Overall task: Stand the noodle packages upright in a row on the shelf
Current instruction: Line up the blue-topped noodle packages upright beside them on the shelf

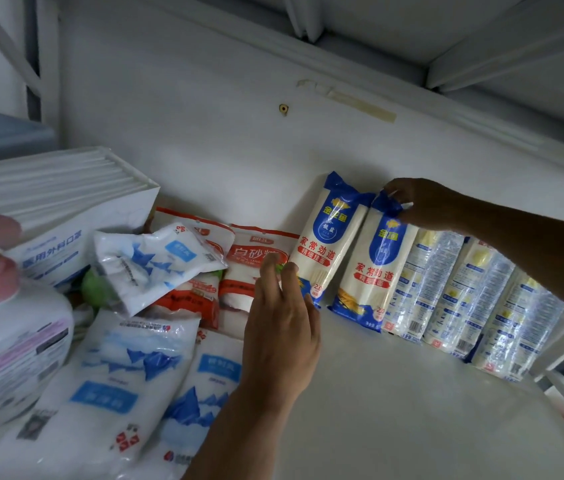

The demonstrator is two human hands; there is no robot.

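L hand point(282, 327) grip spread, by noodle pkg point(322, 240); R hand point(426, 202) grip pinching 2nd pkg point(370, 268) top.

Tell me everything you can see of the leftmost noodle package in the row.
The leftmost noodle package is a tall clear plastic bag of pale noodles with blue crimped ends, a blue label and red characters. It stands on the shelf, tilted, its top toward the back wall, and seems to touch the next noodle package. The left hand is by its lower edge; contact is unclear.
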